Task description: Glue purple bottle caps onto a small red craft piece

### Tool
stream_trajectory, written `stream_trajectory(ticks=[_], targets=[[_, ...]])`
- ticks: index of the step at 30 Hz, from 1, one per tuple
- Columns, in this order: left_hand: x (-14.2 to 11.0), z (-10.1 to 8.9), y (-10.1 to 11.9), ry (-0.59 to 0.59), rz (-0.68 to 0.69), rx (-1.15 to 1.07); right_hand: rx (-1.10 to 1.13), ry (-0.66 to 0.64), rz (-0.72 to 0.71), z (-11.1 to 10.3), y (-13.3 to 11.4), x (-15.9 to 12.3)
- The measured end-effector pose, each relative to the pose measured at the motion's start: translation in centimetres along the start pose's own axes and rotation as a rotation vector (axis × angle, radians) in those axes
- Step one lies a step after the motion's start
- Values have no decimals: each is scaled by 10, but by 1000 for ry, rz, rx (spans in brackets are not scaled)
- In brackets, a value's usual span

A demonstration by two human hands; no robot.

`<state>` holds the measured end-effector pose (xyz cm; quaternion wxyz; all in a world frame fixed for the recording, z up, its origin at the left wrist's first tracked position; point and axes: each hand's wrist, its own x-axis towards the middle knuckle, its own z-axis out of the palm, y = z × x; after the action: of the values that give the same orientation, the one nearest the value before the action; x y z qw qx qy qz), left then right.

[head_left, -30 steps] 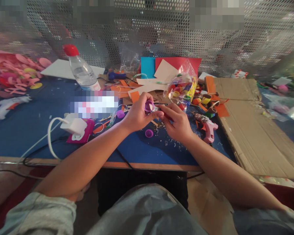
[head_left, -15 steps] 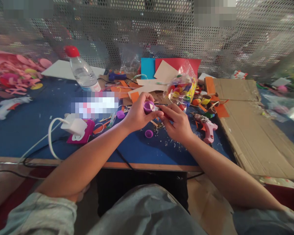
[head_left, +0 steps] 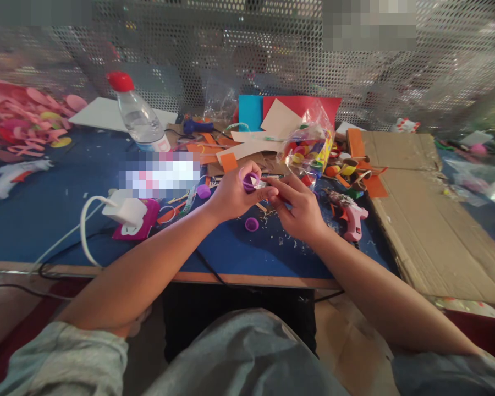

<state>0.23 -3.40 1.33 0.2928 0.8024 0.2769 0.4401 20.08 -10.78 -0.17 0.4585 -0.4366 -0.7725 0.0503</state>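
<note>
My left hand grips a small purple plastic cup, its open side tilted toward me, with a pale pointed bit showing inside. Fingertips of my right hand are pinched together just right of that cup, beside a small whitish piece. Whether the right fingers hold that piece is too small to make out. Below the hands, another purple cup stands on the blue table. A third purple piece lies left of my left hand.
A pink glue gun lies right of my hands, near flattened cardboard. Behind are a bag of colourful pieces and paper sheets. To the left stand a red-capped bottle and a magenta power strip with a white plug.
The cup in my left hand has tilted slightly and its rim shows more clearly. My right hand stays pinched beside it. The view has shifted a little.
</note>
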Motion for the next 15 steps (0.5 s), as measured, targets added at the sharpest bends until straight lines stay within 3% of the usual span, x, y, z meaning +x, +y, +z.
stream_trajectory(ticks=[9,15], targets=[[-1,-6,7,-39,34,113,-2,-10,-65,1,1,-1],[0,-6,6,2,110,179,16,-20,-69,1,1,-2]])
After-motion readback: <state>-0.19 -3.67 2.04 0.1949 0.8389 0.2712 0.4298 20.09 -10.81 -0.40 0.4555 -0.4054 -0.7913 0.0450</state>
